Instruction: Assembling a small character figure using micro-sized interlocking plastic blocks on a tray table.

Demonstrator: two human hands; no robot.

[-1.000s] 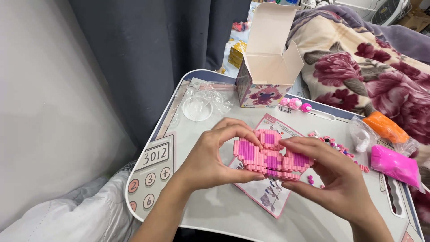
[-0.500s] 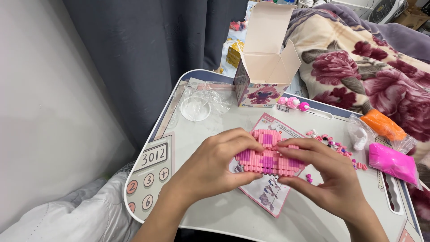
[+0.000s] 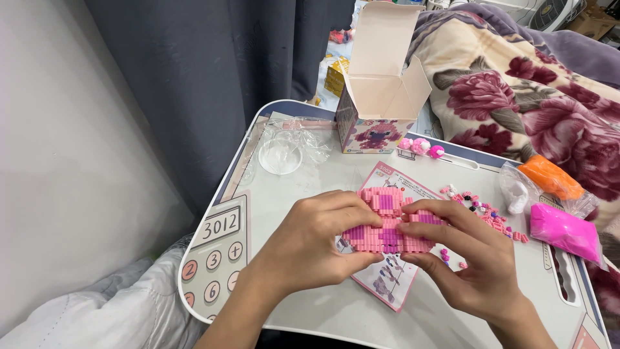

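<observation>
Fingers of both hands close on a pink brick model point(image 3: 387, 229), pinching it from either side: the left hand point(image 3: 310, 245) curls over its left half with the thumb beneath, and the right hand point(image 3: 471, 265) clamps its right edge between thumb and fingertips. The model sits just above a pink-edged instruction sheet point(image 3: 387, 281) lying on a white lap tray point(image 3: 336, 310). Loose pink bricks point(image 3: 481, 213) lie scattered beside the right hand. Farther right are a bright pink bag point(image 3: 565, 231) and an orange bag point(image 3: 549, 178). Behind the model stands an open cardboard box point(image 3: 381, 97), with clear plastic wrapping point(image 3: 284, 152) at its left.
</observation>
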